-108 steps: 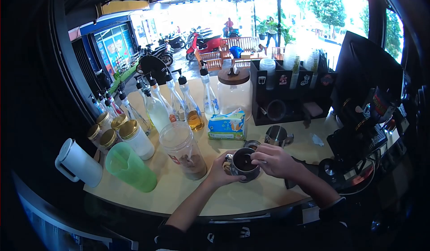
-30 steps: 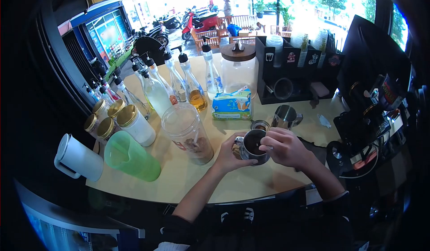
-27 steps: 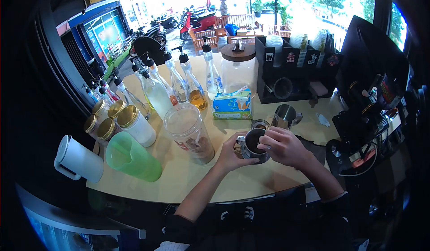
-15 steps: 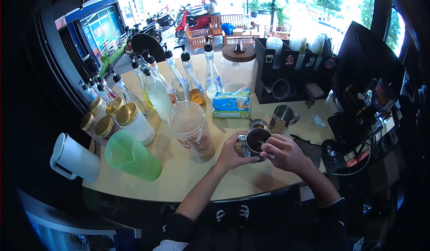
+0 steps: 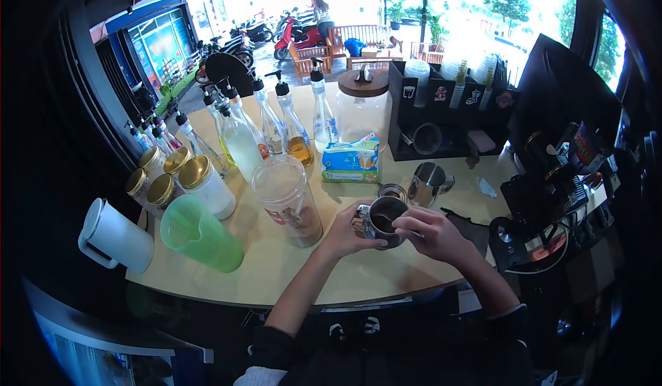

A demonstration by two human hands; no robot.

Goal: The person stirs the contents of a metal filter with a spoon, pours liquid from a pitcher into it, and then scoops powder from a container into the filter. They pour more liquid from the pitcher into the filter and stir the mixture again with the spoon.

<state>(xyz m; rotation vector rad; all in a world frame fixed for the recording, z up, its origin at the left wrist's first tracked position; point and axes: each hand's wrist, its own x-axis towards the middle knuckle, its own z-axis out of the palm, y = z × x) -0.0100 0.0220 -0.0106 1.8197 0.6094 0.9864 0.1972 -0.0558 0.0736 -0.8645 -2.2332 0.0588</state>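
Note:
A steel milk pitcher (image 5: 387, 215) stands near the front of the counter, its mouth facing up and dark inside. My left hand (image 5: 345, 234) is wrapped round its handle side, thumb along the lower front. Over the rim, the fingers of my right hand (image 5: 429, 232) pinch a thin utensil that looks like a spoon; its lower end is in the pitcher. Just behind sits a small round metal container (image 5: 393, 191). A second steel pitcher (image 5: 426, 184) is beside it, to the right. What the held pitcher contains is too dark to make out.
Left of my hands stand a tall clear plastic jar (image 5: 293, 210) with brown powder and a green jug (image 5: 200, 238). Pump bottles (image 5: 276, 120), gold-lidded jars (image 5: 207, 186) and a tissue pack (image 5: 352, 162) are behind. A black cup organizer (image 5: 448, 120) and dark cloth (image 5: 472, 231) lie rightward.
The view has shifted slightly, so the counter items appear a little further left. My right fingers have moved a little with the utensil in the pitcher; my left hand keeps its hold.

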